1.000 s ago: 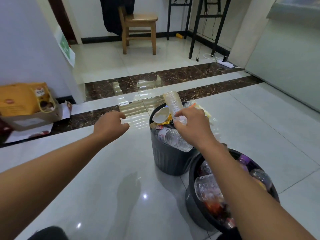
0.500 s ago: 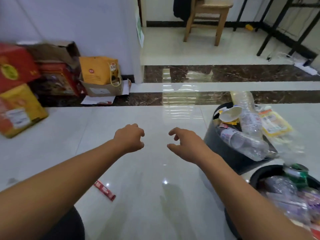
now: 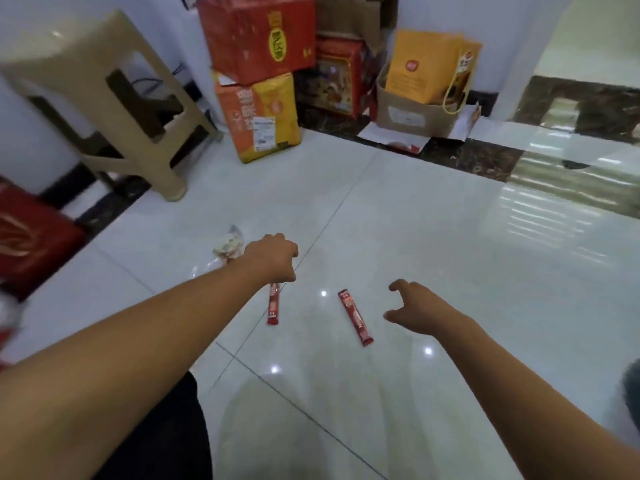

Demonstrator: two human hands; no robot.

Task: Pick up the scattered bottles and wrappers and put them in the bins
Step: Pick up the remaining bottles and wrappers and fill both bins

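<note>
One head-worn view looks forward and steeply down, close over the tiled floor (image 3: 433, 237); stacked boxes (image 3: 256, 64) lie far left.

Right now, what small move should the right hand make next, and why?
Probably lower the right hand onto the red stick wrapper just to its left: the hand is empty with fingers spread, and this wrapper lies loose on the floor, nearest to it.

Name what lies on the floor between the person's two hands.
In the head view, one red stick wrapper lies on the floor between the left hand and the right hand.
</note>
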